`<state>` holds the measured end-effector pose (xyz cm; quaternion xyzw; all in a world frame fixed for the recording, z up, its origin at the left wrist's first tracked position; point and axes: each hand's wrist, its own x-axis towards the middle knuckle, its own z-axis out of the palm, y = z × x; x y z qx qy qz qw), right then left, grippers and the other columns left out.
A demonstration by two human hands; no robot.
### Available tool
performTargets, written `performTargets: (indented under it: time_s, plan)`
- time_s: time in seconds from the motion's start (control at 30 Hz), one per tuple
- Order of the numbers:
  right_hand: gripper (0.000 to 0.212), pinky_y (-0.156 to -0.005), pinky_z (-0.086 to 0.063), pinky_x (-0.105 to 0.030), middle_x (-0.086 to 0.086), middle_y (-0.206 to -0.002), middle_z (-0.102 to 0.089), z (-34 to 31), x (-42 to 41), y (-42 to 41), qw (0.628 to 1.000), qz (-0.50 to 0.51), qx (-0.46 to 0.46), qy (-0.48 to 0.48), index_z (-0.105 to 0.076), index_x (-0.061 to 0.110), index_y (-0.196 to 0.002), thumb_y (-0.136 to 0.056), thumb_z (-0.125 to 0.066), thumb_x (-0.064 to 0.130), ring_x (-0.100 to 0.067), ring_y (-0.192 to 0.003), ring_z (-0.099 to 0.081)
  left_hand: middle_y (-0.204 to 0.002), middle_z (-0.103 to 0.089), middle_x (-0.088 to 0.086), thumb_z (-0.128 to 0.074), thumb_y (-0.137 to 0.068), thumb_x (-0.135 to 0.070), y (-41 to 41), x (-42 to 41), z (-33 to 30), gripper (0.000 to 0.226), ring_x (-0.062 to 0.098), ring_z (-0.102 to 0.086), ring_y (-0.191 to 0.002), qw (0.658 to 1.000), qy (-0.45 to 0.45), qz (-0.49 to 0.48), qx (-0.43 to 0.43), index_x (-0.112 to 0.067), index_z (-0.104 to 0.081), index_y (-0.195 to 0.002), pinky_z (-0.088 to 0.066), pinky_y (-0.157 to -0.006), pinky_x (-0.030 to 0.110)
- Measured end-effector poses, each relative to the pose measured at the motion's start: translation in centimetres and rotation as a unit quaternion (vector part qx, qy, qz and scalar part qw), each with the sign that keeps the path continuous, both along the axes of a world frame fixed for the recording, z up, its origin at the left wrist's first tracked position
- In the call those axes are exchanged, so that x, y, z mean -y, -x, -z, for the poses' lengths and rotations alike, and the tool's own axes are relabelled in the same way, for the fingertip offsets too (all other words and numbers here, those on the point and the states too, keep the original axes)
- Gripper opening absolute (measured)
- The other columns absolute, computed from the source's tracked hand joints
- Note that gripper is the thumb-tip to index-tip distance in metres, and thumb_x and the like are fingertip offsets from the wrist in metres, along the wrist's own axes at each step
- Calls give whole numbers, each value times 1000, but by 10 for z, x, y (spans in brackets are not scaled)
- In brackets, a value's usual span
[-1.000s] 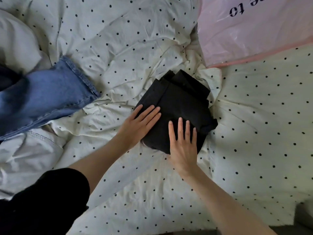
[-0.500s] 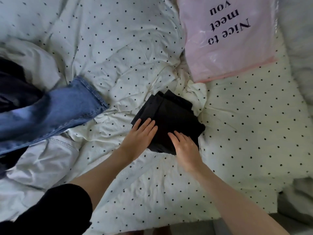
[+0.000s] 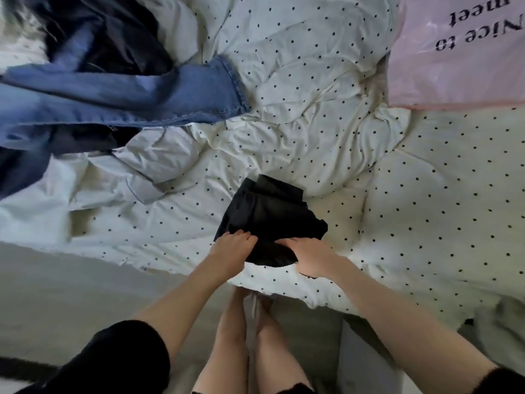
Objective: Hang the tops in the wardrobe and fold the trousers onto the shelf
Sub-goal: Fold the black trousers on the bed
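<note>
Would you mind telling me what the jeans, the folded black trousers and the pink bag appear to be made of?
Jeans: blue denim, matte, judging by the stitched hem and faded wash. Black trousers: a soft, matte cloth, possibly cotton or a blend; too dark to tell the weave. Pink bag: thin glossy plastic film, shown by its shiny crinkles and printed lettering.

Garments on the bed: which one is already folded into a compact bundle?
The black trousers, gripped at their near edge by both hands; the blue jeans lie spread out, unfolded, at the far left.
</note>
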<state>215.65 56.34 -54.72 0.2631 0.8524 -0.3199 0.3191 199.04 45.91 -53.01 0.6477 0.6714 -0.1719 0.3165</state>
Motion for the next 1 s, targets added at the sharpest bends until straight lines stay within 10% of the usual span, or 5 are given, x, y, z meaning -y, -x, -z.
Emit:
performTargets:
  time_s: [0.33,0.5,0.63,0.8,1.0]
  plan:
    - [25,-69,-42,-30,2,-91,-61,27,-77,20,965,256,-40,-40,-56,20,-109,-84,-61,21,-22,-86,-57,-109,-66,9,-41,-79,-2,7,-34,11,42,26,-63,-101,916,-368,89,-134,-13,-67,-111,-51,-87,40]
    - [9,-56,-40,-28,4,-72,-59,42,-88,20,947,316,-46,-34,-58,14,-89,-80,-57,14,-24,-76,-58,-149,-31,12,-44,-91,-22,9,-16,55,57,27,-31,-137,894,-342,185,-221,-5,-29,-143,-24,-112,48]
    - [26,-79,-44,-34,-12,-106,-61,33,-107,29,948,318,0,-15,-58,4,-106,-83,-62,15,-31,-103,-56,-154,-9,13,-69,-77,-43,16,-32,67,100,29,-14,-142,923,-240,151,-261,-11,-7,-149,-19,-114,49]
    - [39,-106,-36,-51,-16,-124,-56,18,-43,36,876,187,-243,-373,-58,1,-119,-82,-59,15,-35,-121,-50,-156,8,17,-50,-94,-27,14,-92,74,79,34,2,-144,944,-180,51,-271,-10,6,-147,-5,-113,59]
    - [105,-115,-18,-52,-19,-152,-26,52,-32,35,934,83,-123,-325,-25,6,-147,-66,-80,44,-34,-141,-22,-143,-43,15,-72,-77,-33,31,-100,80,67,33,-42,-131,932,-293,81,-198,-9,-47,-136,-39,-101,54]
